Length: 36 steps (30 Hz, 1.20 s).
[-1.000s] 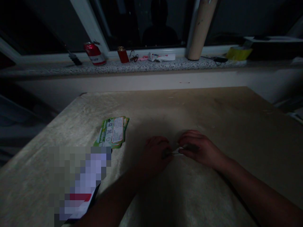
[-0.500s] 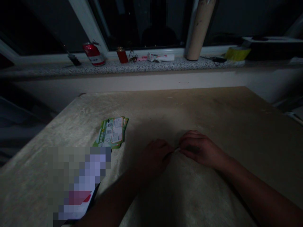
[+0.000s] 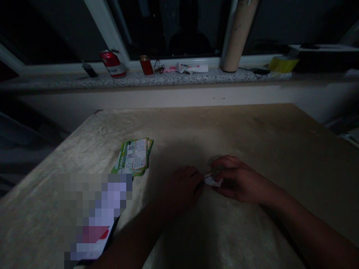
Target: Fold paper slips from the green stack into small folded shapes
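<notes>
Both my hands rest close together on the pale wooden table (image 3: 252,127) in dim light. My left hand (image 3: 182,186) is curled, its fingertips pinching one end of a small whitish item (image 3: 212,181). My right hand (image 3: 238,179) is curled round the other end of it, fingers pressed together. The item is small and pale, like a folded scrap or card; I cannot make out what it is. A thin pale strip of it shows between the two hands.
A stack of green printed cards (image 3: 134,157) lies left of my hands. A blurred-out patch (image 3: 95,216) covers something at the near left. The stone windowsill (image 3: 196,77) holds a red can (image 3: 112,64), a small red container (image 3: 146,65), a cardboard tube (image 3: 238,35) and yellow tape (image 3: 282,63).
The whitish item now shows more between my hands, tilted up slightly. My right hand has shifted a little toward me. The left hand has barely moved.
</notes>
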Available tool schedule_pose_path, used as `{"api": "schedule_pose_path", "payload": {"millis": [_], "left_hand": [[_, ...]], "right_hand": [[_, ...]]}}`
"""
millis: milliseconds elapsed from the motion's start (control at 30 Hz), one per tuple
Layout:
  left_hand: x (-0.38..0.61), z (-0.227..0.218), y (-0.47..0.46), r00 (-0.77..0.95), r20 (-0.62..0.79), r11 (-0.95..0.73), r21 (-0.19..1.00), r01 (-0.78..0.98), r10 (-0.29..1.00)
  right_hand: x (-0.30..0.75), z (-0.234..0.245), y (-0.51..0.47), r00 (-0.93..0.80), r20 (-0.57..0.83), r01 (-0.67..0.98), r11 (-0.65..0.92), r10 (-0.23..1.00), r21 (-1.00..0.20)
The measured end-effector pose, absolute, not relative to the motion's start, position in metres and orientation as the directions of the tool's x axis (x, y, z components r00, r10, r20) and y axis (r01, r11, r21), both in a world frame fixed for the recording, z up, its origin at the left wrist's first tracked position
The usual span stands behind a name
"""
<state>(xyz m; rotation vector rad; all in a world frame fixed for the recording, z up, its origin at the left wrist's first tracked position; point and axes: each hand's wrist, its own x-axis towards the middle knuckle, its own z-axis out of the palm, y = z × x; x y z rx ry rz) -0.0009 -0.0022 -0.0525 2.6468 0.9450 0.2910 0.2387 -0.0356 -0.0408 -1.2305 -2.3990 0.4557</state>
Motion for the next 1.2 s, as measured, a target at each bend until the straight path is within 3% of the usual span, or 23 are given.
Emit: {"api": "schedule_pose_path", "payload": {"millis": [667, 967, 1200], "left_hand": [[-0.003, -0.055, 0.004, 0.768, 0.054, -0.700, 0.455, 0.550, 0.639], [0.006, -0.062, 0.005, 0.615, 0.025, -0.483, 0.645, 0.593, 0.788], [0.016, -0.058, 0.009, 0.511, -0.074, -0.329, 0.685, 0.650, 0.856]], "right_hand": [[0.229, -0.059, -0.036, -0.479, 0.183, 0.743, 0.508, 0.858, -0.436], [0.229, -0.062, -0.034, -0.483, 0.151, 0.749, 0.496, 0.863, -0.439], [0.228, -0.062, -0.033, -0.495, 0.180, 0.736, 0.520, 0.850, -0.433]]}}
